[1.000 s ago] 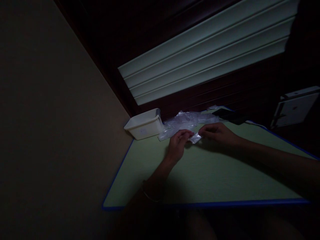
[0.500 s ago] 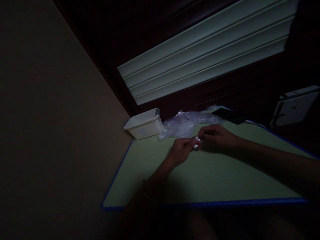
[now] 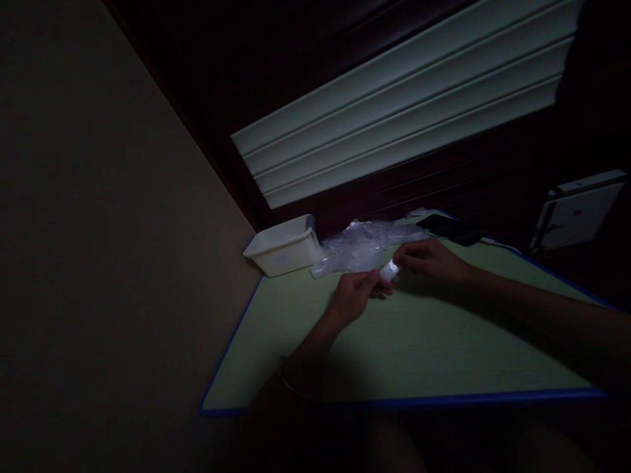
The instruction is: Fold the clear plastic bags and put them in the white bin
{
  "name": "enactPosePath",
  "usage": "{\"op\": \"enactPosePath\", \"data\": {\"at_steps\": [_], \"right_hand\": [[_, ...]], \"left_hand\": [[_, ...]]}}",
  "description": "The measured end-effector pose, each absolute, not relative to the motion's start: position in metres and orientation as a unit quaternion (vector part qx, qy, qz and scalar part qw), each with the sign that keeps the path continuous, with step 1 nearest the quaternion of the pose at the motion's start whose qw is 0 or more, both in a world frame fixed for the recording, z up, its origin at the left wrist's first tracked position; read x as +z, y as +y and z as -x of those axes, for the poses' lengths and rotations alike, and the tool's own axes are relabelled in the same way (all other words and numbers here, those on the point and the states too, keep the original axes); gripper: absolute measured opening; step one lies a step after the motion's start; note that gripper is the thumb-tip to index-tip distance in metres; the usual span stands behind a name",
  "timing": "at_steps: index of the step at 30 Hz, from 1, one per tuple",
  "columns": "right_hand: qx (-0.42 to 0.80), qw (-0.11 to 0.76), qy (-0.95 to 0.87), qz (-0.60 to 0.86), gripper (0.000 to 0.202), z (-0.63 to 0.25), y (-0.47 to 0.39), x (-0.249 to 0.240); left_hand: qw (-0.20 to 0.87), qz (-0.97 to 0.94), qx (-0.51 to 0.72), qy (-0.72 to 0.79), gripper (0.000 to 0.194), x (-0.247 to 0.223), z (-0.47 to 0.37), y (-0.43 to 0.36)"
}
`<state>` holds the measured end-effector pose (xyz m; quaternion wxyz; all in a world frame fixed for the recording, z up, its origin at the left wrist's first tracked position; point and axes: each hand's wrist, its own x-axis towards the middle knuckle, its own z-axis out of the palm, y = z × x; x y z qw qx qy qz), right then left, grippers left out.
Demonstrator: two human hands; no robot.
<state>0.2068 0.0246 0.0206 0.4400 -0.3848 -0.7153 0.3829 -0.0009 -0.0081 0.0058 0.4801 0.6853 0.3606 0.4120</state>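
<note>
A small, shiny white packet (image 3: 390, 270) is held between my two hands above the pale green tabletop (image 3: 444, 348). Its exact kind is too dim to make out. My left hand (image 3: 353, 295) pinches its lower left end between thumb and fingers. At its upper right end, my right hand (image 3: 428, 259) has thumb and fingertips closed on the edge. Just behind the hands lies a loose heap of clear plastic bags (image 3: 352, 249).
A white plastic bin (image 3: 288, 253) stands at the table's back left corner, beside the wall. A dark flat object (image 3: 451, 228) with a pale cable lies at the back right. Beyond the right edge is a white box (image 3: 579, 210). Blue trim (image 3: 419, 402) lines the table.
The white packet has turned and now shows more of its bright face between my hands. My fingers have shifted slightly around it; the bin and plastic bags stay put.
</note>
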Motion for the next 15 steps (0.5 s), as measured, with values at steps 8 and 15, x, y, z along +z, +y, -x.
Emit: {"op": "enactPosePath", "data": {"at_steps": [8, 15], "right_hand": [[0.368, 0.461, -0.706, 0.392, 0.033, -0.207, 0.0252, 0.0216], [0.359, 0.471, -0.706, 0.388, 0.039, -0.1999, 0.0171, 0.0208]], "left_hand": [[0.467, -0.614, 0.493, 0.403, 0.037, 0.0065, 0.0004, -0.0022], [0.541, -0.557, 0.475, 0.415, 0.04, 0.0053, -0.0038, -0.0011]]}}
